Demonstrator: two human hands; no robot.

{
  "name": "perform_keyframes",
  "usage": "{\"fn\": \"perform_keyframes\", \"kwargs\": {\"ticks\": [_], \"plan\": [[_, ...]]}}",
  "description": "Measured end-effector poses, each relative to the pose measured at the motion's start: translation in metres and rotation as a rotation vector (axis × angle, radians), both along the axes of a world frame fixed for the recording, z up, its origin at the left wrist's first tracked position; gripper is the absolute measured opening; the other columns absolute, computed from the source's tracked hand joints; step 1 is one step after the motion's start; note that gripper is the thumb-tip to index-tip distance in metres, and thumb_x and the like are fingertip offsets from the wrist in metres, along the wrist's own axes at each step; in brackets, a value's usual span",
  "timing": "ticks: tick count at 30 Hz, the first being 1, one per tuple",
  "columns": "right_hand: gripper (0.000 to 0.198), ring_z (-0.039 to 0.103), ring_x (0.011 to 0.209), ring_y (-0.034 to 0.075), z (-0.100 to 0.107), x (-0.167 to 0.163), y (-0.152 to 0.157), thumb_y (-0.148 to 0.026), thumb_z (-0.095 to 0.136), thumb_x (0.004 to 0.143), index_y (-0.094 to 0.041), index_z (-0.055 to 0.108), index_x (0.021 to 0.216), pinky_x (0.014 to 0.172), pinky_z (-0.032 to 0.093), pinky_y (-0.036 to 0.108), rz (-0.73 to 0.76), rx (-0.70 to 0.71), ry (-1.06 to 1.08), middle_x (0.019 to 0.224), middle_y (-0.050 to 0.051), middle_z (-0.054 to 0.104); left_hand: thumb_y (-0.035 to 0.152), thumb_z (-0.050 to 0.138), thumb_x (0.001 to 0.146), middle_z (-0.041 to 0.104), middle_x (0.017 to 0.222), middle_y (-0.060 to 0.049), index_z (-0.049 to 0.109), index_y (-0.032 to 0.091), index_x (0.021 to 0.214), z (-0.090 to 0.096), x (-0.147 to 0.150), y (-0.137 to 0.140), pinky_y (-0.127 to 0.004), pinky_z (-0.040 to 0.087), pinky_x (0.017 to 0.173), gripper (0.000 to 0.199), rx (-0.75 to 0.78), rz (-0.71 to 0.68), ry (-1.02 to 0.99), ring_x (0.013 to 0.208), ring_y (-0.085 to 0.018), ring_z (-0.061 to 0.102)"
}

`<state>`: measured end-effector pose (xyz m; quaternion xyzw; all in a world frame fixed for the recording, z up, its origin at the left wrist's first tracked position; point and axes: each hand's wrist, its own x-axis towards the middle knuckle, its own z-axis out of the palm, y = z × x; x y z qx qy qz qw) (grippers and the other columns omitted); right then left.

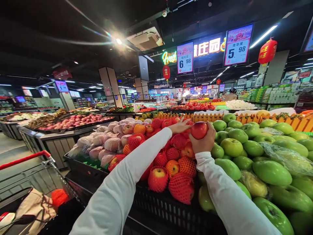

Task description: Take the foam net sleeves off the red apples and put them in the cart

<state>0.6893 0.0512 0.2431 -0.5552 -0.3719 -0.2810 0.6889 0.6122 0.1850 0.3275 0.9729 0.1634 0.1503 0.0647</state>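
A shiny red apple point(199, 130) without a net is gripped in my right hand point(203, 141), held above the line where the red and green apples meet. To its left my left hand point(179, 126) reaches over the red apples with its fingers stretched out; whether it touches the fruit below I cannot tell. Beneath both hands lie red apples in red foam nets point(181, 187), heaped in a black crate point(161, 200). Bare green apples point(232, 147) are piled close to my right wrist, a few wrapped in clear film.
Pale wrapped fruit point(112, 143) fills the crate's left part. A shopping cart point(26, 157) with a bag point(36, 207) and a red netted item point(59, 196) stands at lower left. An orange picket fence point(202, 118) edges the display's back. Price screens point(185, 58) hang overhead.
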Motion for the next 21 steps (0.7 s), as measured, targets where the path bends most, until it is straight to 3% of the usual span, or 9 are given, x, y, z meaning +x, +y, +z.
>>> {"fn": "perform_keyframes", "kwargs": {"ticks": [3, 5, 8, 10, 12, 14, 16, 19, 21], "plan": [[0.083, 0.051, 0.132, 0.034, -0.001, 0.003, 0.001, -0.042, 0.076, 0.072, -0.014, 0.046, 0.144, 0.113, 0.045, 0.053, -0.011, 0.02, -0.038, 0.137, 0.019, 0.055, 0.026, 0.043, 0.1, 0.041, 0.164, -0.011, 0.061, 0.022, 0.133, -0.007, -0.029, -0.035, -0.053, 0.016, 0.13, 0.038, 0.022, 0.047, -0.156, 0.161, -0.029, 0.018], [0.084, 0.052, 0.131, 0.034, 0.001, 0.005, -0.001, -0.042, 0.077, 0.072, -0.013, 0.045, 0.144, 0.114, 0.044, 0.053, -0.024, 0.016, -0.098, 0.136, 0.019, 0.056, 0.034, 0.042, 0.104, 0.036, 0.166, -0.014, 0.049, 0.021, 0.149, -0.024, -0.057, -0.071, -0.05, 0.019, 0.131, 0.048, -0.019, 0.09, -0.255, 0.161, -0.028, 0.017], [0.084, 0.052, 0.131, 0.035, 0.007, 0.002, -0.007, -0.042, 0.077, 0.073, -0.015, 0.044, 0.145, 0.114, 0.045, 0.054, -0.042, -0.024, -0.173, 0.138, 0.019, 0.054, 0.051, 0.056, 0.098, 0.018, 0.173, -0.013, 0.033, 0.025, 0.162, -0.063, -0.117, -0.133, -0.05, 0.025, 0.13, 0.073, -0.047, 0.059, -0.286, 0.161, -0.031, 0.017], [0.081, 0.054, 0.131, 0.035, 0.01, -0.005, -0.011, -0.038, 0.076, 0.075, -0.017, 0.044, 0.146, 0.111, 0.048, 0.054, -0.042, -0.105, -0.218, 0.14, 0.018, 0.052, 0.044, 0.06, 0.097, 0.013, 0.174, -0.009, 0.03, 0.031, 0.163, -0.094, -0.166, -0.168, -0.055, 0.026, 0.129, 0.073, 0.024, 0.03, -0.294, 0.162, -0.033, 0.013], [0.079, 0.057, 0.126, 0.036, 0.012, -0.014, -0.015, -0.033, 0.075, 0.074, -0.018, 0.046, 0.146, 0.105, 0.053, 0.054, -0.017, -0.273, -0.297, 0.141, 0.018, 0.052, 0.039, 0.063, 0.096, 0.012, 0.175, -0.007, 0.033, 0.035, 0.162, -0.127, -0.218, -0.186, -0.06, 0.027, 0.126, 0.073, 0.139, 0.11, -0.322, 0.161, -0.037, 0.009], [0.079, 0.06, 0.119, 0.037, 0.012, -0.022, -0.016, -0.03, 0.076, 0.072, -0.02, 0.049, 0.145, 0.095, 0.058, 0.053, 0.008, -0.474, -0.388, 0.14, 0.017, 0.054, 0.031, 0.058, 0.098, 0.013, 0.174, -0.007, 0.04, 0.036, 0.157, -0.161, -0.275, -0.184, -0.063, 0.026, 0.125, 0.062, 0.257, 0.369, -0.42, 0.161, -0.037, 0.01], [0.078, 0.062, 0.116, 0.038, 0.011, -0.026, -0.017, -0.029, 0.077, 0.072, -0.022, 0.051, 0.145, 0.088, 0.06, 0.052, 0.01, -0.598, -0.455, 0.141, 0.017, 0.055, 0.031, 0.056, 0.097, 0.02, 0.171, -0.011, 0.05, 0.03, 0.15, -0.198, -0.336, -0.168, -0.065, 0.021, 0.125, 0.053, 0.336, 0.702, -0.513, 0.159, -0.039, 0.014], [0.076, 0.061, 0.118, 0.038, 0.012, -0.027, -0.017, -0.032, 0.076, 0.075, -0.021, 0.051, 0.146, 0.092, 0.058, 0.053, -0.021, -0.549, -0.476, 0.143, 0.018, 0.054, 0.035, 0.052, 0.092, 0.025, 0.166, -0.024, 0.06, 0.013, 0.138, -0.264, -0.431, -0.147, -0.065, 0.026, 0.121, 0.052, 0.325, 1.195, -0.451, 0.156, -0.045, 0.016], [0.078, 0.06, 0.122, 0.038, 0.014, -0.025, -0.02, -0.036, 0.077, 0.076, -0.018, 0.05, 0.147, 0.098, 0.056, 0.052, -0.028, -0.446, -0.483, 0.144, 0.019, 0.053, 0.031, 0.052, 0.088, 0.023, 0.164, -0.032, 0.061, 0.004, 0.134, -0.308, -0.487, -0.152, -0.065, 0.03, 0.118, 0.054, 0.227, 1.452, -0.267, 0.155, -0.049, 0.015]]}}
